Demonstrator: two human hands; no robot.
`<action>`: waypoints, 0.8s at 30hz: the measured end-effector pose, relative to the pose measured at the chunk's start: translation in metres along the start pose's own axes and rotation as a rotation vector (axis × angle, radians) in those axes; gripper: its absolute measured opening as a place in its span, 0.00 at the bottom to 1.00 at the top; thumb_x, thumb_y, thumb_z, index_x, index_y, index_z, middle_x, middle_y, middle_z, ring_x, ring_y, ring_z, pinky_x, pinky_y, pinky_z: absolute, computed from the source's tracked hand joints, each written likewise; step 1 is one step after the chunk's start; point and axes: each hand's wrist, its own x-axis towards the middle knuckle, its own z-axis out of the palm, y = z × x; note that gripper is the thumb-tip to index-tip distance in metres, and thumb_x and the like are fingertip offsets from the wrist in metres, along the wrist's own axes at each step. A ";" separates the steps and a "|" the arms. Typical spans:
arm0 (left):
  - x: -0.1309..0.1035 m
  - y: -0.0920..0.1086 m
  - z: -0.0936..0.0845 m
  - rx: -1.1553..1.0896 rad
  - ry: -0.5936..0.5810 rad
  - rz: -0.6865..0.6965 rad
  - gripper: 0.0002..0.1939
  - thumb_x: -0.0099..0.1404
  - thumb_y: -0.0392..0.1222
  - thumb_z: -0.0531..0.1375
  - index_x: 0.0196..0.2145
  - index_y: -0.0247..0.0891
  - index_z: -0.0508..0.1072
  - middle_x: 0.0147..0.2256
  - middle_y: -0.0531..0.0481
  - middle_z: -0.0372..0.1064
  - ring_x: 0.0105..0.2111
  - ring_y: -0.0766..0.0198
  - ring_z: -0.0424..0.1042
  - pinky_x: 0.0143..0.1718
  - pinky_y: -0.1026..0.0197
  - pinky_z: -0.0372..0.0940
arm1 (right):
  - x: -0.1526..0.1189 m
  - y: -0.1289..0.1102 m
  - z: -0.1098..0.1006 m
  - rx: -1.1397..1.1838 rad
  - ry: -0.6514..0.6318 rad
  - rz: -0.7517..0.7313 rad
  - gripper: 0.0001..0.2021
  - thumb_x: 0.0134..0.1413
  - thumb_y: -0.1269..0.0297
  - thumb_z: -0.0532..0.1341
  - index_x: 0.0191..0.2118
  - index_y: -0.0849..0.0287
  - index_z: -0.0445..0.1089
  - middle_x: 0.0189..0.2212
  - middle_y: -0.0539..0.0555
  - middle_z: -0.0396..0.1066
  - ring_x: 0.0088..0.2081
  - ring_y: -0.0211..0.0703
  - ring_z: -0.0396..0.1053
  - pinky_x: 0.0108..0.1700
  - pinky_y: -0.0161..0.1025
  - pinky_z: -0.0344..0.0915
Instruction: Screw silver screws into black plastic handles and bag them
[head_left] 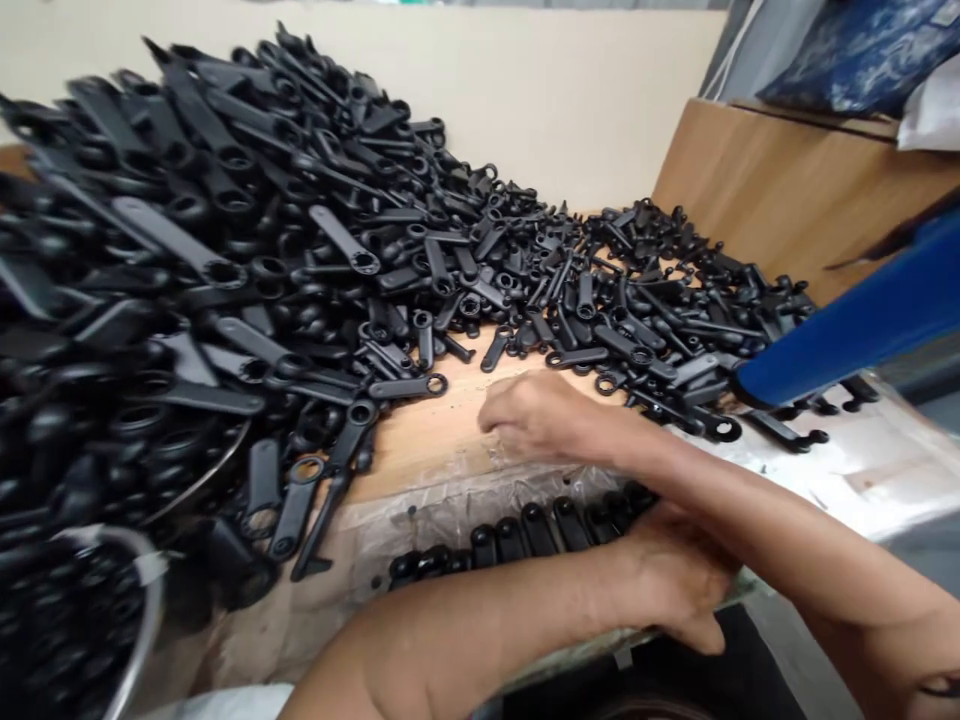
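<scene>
Hundreds of black plastic handles (225, 250) lie heaped on the tabletop (435, 430) in front of us, the pile rising high on the left and thinning out toward the far right. Only a short row of handles (525, 535) has been lined up so far, side by side along the near edge on a clear plastic sheet (420, 510); by our judgement the sorting is at an early stage, with nearly the whole heap left to go through.

Our left hand (675, 585) rests against the right end of that row, fingers curled over it, though we cannot tell whether it grips any single piece. Our right hand (536, 415) crosses above it to the bare patch of wood just beyond the row, fingers bunched narrowly; whether a handle sits inside that grip is hidden from us.

At the near left a metal bowl (142, 600) holds more black pieces, partly buried by the spill of the pile. On the right a blue bar (855, 320) slants across the loose handles.

As for the surface, it looks like bare brown wood or board, with shiny plastic wrapping spread over its near right part. Behind stands a plain cream wall (585, 90), and at the far right a brown board panel (787, 200) with blue patterned cloth (862, 50) above it.
</scene>
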 end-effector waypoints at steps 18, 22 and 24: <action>-0.002 0.006 -0.019 0.105 0.056 -0.130 0.45 0.47 0.48 0.58 0.58 0.26 0.47 0.60 0.33 0.44 0.60 0.45 0.45 0.60 0.48 0.34 | -0.131 0.077 -0.024 0.677 0.346 0.237 0.07 0.54 0.68 0.57 0.31 0.60 0.73 0.31 0.51 0.71 0.34 0.39 0.68 0.36 0.34 0.64; -0.002 0.007 -0.019 0.078 0.059 -0.150 0.43 0.48 0.47 0.59 0.58 0.27 0.47 0.60 0.33 0.44 0.59 0.45 0.45 0.60 0.49 0.37 | -0.139 0.075 -0.033 0.652 0.133 0.127 0.09 0.56 0.73 0.54 0.35 0.63 0.72 0.31 0.52 0.71 0.32 0.35 0.67 0.33 0.29 0.62; -0.002 0.006 -0.019 0.047 0.068 -0.134 0.41 0.50 0.46 0.58 0.58 0.27 0.47 0.57 0.34 0.48 0.56 0.47 0.51 0.57 0.51 0.43 | -0.137 0.070 -0.033 0.663 0.013 0.075 0.10 0.54 0.77 0.53 0.36 0.63 0.71 0.31 0.51 0.71 0.33 0.34 0.67 0.35 0.28 0.61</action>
